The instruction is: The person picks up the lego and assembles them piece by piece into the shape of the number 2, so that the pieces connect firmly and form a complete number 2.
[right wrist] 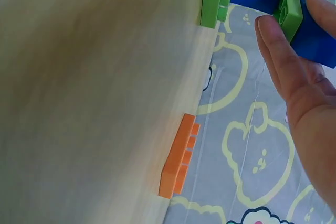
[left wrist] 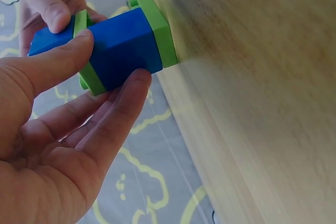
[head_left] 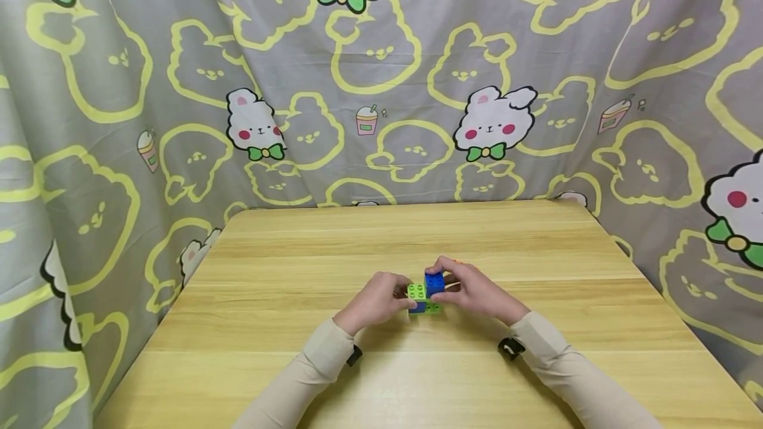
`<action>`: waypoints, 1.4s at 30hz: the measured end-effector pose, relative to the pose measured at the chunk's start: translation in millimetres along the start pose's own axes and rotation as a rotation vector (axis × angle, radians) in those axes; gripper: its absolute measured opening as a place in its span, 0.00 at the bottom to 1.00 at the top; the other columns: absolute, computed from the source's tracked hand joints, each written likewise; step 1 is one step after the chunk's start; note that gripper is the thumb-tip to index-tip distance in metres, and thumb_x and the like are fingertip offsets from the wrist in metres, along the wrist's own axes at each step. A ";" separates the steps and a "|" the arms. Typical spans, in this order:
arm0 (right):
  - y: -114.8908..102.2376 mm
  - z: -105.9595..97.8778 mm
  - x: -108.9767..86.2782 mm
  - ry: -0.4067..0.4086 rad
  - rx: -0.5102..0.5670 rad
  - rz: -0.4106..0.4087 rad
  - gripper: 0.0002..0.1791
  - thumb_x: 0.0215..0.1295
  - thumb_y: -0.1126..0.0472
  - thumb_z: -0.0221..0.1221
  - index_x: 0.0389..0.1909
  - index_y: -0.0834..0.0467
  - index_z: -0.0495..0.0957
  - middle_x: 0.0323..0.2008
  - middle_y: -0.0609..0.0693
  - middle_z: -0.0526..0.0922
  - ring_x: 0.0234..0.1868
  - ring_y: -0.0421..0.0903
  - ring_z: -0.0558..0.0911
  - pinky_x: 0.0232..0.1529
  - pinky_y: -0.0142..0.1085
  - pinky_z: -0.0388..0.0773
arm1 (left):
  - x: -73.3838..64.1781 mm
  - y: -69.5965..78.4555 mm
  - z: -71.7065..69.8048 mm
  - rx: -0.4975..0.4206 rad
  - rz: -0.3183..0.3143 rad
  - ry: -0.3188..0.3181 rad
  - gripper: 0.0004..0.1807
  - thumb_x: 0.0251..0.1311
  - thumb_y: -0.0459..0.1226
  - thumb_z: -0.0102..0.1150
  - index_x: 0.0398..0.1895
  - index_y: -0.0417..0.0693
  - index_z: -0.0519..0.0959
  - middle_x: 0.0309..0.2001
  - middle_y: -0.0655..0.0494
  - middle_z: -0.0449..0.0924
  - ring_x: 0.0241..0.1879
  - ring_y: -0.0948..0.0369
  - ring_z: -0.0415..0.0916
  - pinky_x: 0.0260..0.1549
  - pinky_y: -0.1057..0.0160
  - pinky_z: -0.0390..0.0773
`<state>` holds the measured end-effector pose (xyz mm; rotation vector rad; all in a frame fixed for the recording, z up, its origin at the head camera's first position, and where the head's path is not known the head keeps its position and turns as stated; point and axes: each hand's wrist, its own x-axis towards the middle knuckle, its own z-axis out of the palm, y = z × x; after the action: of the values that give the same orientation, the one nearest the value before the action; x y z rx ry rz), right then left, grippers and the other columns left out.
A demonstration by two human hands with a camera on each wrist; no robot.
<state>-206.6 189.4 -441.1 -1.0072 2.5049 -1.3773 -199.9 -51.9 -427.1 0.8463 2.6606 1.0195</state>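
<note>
A small stack of toy building blocks stands on the table: a green base plate (left wrist: 158, 27), a blue block (left wrist: 126, 45) on it, and a thin green plate (head_left: 416, 291) above. My left hand (head_left: 374, 300) holds the stack from the left, its thumb and fingers about the lower blue block and the upper plate. On the right, my right hand (head_left: 473, 291) pinches another blue block (head_left: 434, 283) at the upper green plate. That block covers part of the plate in the head view. Whether it is fully pressed on, I cannot tell.
An orange brick (right wrist: 178, 156) lies on the wooden table (head_left: 381, 237), mostly hidden behind the right hand in the head view. A patterned curtain (head_left: 411, 85) hangs behind the table and along both sides.
</note>
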 end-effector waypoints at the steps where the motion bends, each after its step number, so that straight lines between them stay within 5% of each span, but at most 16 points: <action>1: -0.4 0.4 0.1 0.004 0.005 0.002 0.17 0.67 0.61 0.68 0.53 0.52 0.73 0.59 0.60 0.79 0.52 0.56 0.86 0.48 0.36 0.85 | 0.0 0.0 0.2 -0.003 0.001 0.000 0.10 0.63 0.34 0.70 0.43 0.37 0.85 0.34 0.53 0.86 0.32 0.66 0.81 0.33 0.70 0.80; 12: -4.1 5.7 0.4 0.038 0.054 0.064 0.18 0.66 0.64 0.68 0.53 0.52 0.74 0.57 0.58 0.79 0.55 0.60 0.84 0.49 0.38 0.85 | 1.2 -3.0 1.6 -0.012 -0.031 0.008 0.09 0.63 0.33 0.69 0.45 0.38 0.85 0.35 0.53 0.87 0.32 0.68 0.80 0.34 0.71 0.80; 20: -2.6 4.6 -0.3 0.037 0.100 0.103 0.14 0.72 0.52 0.64 0.54 0.48 0.75 0.54 0.53 0.80 0.56 0.58 0.84 0.50 0.39 0.85 | 0.5 -1.7 0.6 -0.022 -0.011 0.011 0.09 0.63 0.32 0.70 0.44 0.38 0.85 0.35 0.52 0.87 0.32 0.68 0.80 0.34 0.71 0.80; 30: -11.4 2.4 2.3 0.059 0.199 0.143 0.12 0.69 0.58 0.67 0.49 0.55 0.79 0.52 0.56 0.78 0.54 0.59 0.84 0.48 0.38 0.85 | 1.5 -1.3 -1.0 -0.033 -0.016 0.010 0.10 0.63 0.33 0.70 0.45 0.37 0.86 0.36 0.52 0.87 0.32 0.68 0.80 0.34 0.71 0.80; 37: -13.4 1.5 1.5 0.040 0.258 0.209 0.16 0.70 0.57 0.66 0.53 0.58 0.77 0.54 0.58 0.77 0.57 0.59 0.82 0.52 0.48 0.84 | 2.0 -2.1 -0.6 -0.039 -0.020 0.007 0.11 0.63 0.33 0.70 0.46 0.37 0.85 0.37 0.52 0.87 0.33 0.68 0.81 0.35 0.71 0.80; 42: -10.3 1.3 1.0 0.014 0.219 0.208 0.21 0.70 0.55 0.66 0.59 0.59 0.74 0.54 0.57 0.79 0.57 0.56 0.82 0.51 0.42 0.83 | 1.3 -2.6 0.3 -0.036 -0.027 0.003 0.11 0.63 0.33 0.70 0.46 0.37 0.85 0.36 0.53 0.87 0.33 0.68 0.81 0.35 0.71 0.80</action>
<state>-201.7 184.1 -433.6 -0.6771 2.3246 -1.5532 -202.0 -52.6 -429.0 0.8007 2.6405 1.0603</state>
